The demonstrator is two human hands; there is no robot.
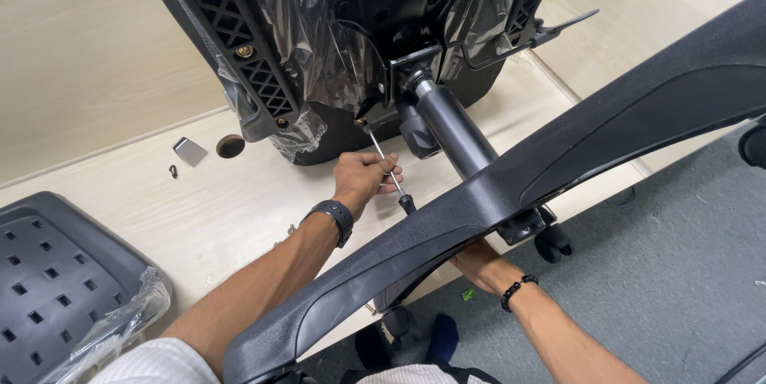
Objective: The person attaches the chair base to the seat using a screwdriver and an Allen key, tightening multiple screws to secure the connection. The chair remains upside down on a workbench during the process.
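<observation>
A: Where's the screwdriver [385, 167]?
B: Gripped in the left hand [363, 179], tip at a screw under the upturned seat [335, 49] on the counter [239, 208].
A: Progress?
B: Cylinder [455, 133] and base [511, 185] look fitted; fastening unfinished. Right hand [477, 260] hidden, grip unclear.

We saw a pale wood-grain tabletop [239, 208] carrying an upturned black chair seat [319, 49] wrapped in clear plastic film, which rested on it toward the far side. To the left of the seat, a small grey metal plate [190, 151], a round brown cap [230, 145] and a tiny dark clip [173, 171] lay close together on the bare surface, while a black perforated panel [56, 280] with crumpled plastic at its edge sat on the near left corner. Beyond the tabletop's right edge we saw a grey carpeted floor [678, 272], where a black caster wheel [552, 242] showed.
</observation>
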